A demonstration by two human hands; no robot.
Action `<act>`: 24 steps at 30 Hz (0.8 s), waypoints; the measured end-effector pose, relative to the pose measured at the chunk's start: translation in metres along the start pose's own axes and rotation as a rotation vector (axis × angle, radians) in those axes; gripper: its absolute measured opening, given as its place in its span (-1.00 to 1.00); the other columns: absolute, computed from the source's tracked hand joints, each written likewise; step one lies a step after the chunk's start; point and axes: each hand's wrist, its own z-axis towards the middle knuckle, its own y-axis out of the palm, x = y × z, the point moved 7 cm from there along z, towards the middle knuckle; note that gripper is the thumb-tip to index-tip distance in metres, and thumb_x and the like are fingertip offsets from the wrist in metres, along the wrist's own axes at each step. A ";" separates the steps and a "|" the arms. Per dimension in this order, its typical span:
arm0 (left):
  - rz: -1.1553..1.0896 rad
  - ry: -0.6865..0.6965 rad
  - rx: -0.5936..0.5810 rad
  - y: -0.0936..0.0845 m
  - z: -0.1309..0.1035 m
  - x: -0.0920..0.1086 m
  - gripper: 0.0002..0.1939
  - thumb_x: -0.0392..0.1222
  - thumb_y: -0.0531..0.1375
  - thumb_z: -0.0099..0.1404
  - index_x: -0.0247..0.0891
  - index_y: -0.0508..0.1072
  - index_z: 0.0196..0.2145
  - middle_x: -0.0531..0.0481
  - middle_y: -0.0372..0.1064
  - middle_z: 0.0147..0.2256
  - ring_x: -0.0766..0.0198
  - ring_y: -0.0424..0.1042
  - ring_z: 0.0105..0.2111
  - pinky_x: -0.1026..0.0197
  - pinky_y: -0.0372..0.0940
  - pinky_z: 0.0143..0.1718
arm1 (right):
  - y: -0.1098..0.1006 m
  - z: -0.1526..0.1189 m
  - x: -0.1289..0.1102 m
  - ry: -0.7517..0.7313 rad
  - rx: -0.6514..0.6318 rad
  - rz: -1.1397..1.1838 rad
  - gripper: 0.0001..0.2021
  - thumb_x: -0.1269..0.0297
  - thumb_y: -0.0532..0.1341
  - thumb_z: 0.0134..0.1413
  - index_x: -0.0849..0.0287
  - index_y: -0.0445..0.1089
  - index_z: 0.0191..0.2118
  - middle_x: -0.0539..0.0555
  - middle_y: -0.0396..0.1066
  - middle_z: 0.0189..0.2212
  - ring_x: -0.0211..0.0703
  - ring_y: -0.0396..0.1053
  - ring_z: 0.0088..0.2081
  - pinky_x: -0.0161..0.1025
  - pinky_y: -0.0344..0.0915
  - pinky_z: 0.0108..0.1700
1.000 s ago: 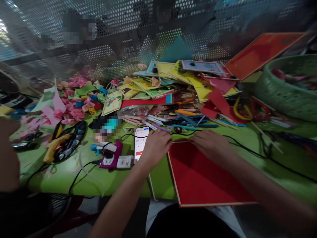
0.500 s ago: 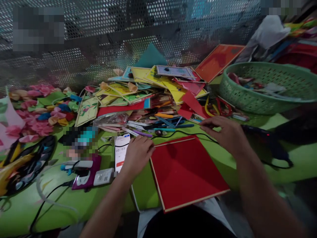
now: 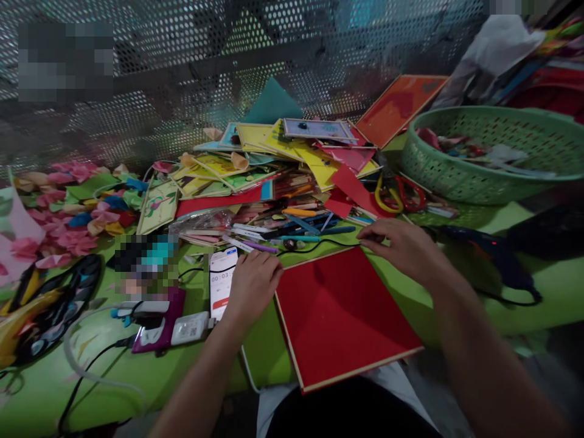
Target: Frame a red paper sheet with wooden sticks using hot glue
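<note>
- Head view, biggest stuff first: perforated metal screen (image 3: 177, 91) well beyond the hands, then a smooth green tabletop (image 3: 269, 356) under everything. Past the right hand sits a green plastic basket (image 3: 438, 173), holes all over its curved wall.

- Ok, but what's actually being worked on?

- That flat, matte red panel (image 3: 347, 322), squarish, lying between the forearms with its near end out by the lap. I'd say the step in hand is something along its far edge.

- And the hands?

- Left hand (image 3: 255, 277) is curled at the far left corner, right hand (image 3: 396, 246) is loosely bent at the far right one. Can't tell if either is gripping anything.

- So what does the next move call for?

- Light fingertips on both corners, imo. Thin panel, skinny pale strip (image 3: 360, 370) on the near edge, probably easy to knock askew.

- Anything smaller?

- Slick, glassy phone (image 3: 220, 277) just beside the left hand, and a slim orange pen (image 3: 300, 212) in the clutter beyond both hands.
</note>
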 end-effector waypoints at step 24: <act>-0.128 -0.025 0.113 -0.007 -0.006 0.000 -0.93 -0.22 0.20 0.48 -0.21 0.49 -0.20 -0.05 0.55 -0.17 0.06 0.45 -0.09 0.04 0.22 -0.07 | 0.051 -0.006 -0.020 -0.319 -0.038 -0.214 -0.78 0.24 0.11 0.37 0.09 0.47 -0.29 0.10 0.50 -0.36 0.00 0.49 -0.30 -0.07 0.38 -0.23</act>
